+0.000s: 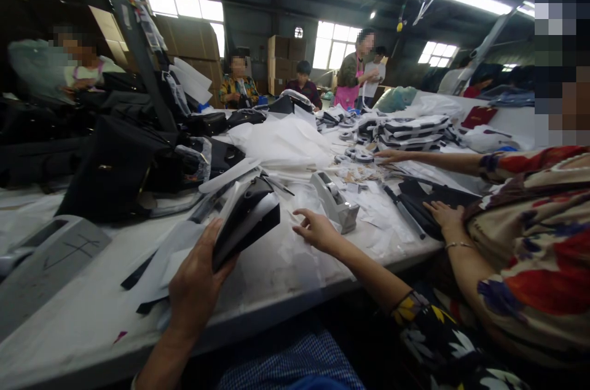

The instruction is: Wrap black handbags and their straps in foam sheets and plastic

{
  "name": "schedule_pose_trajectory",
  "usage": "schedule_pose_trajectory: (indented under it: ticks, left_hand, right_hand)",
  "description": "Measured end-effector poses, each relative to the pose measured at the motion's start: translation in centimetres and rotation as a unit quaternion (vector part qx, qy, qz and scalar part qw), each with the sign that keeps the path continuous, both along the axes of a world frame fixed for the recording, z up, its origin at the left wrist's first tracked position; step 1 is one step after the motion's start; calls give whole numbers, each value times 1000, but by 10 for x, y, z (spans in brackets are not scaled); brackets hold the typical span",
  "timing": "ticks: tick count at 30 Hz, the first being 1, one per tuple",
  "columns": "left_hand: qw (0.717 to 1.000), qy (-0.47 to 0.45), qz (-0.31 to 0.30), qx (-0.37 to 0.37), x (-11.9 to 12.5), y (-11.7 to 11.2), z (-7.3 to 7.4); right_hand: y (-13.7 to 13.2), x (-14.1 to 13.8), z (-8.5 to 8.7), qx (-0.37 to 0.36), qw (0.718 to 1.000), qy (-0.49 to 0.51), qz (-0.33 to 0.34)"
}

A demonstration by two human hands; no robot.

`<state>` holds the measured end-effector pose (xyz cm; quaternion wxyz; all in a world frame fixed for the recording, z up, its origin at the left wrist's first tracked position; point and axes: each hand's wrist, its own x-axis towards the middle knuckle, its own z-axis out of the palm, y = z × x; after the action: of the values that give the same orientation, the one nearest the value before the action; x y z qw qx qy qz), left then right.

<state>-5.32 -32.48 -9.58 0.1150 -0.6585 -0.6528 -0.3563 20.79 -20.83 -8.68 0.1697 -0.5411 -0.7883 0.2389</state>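
My left hand (196, 276) is closed around the lower edge of a black bag (251, 218), tilted above the table. A pale band runs along its side, and its exact shape is partly hidden by my fingers. To the right of it, my right hand (318, 233) hovers with the fingers spread and nothing in them. A grey tape dispenser (335, 201) stands just beyond that hand. Sheets of white wrapping paper (286, 138) are heaped behind the bag, and a pair of scissors (279, 185) seems to lie beside it, partly covered.
Black handbags (115, 163) are piled on the left, behind a large grey dispenser (55, 261). Stacked wrapped pieces (412, 131) lie at the back right. Close on my right, a co-worker's hand (445, 218) rests on a black piece (415, 199). Several people work across the table.
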Motion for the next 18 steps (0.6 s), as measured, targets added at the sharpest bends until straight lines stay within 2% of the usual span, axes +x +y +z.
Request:
schedule_pose_trajectory:
  ticks: [3, 5, 9, 14, 16, 18]
  left_hand:
    - [1000, -7, 0, 1, -1, 0, 0]
    - [1000, -7, 1, 8, -2, 0, -1]
    - [999, 7, -3, 33, -4, 3, -5]
    - [996, 60, -44, 58, 1, 5, -11]
    - [991, 101, -62, 57, 3, 4, -15]
    - [985, 146, -74, 52, 4, 3, -20]
  right_hand:
    - [-7, -8, 1, -49, 996, 32, 64]
    - [-14, -12, -3, -39, 995, 9, 97]
    - [-19, -21, -17, 82, 993, -40, 72]
    - [-10, -42, -44, 171, 961, -22, 218]
    - [-12, -42, -53, 221, 950, 11, 221]
    - [-25, -34, -54, 260, 944, 40, 201]
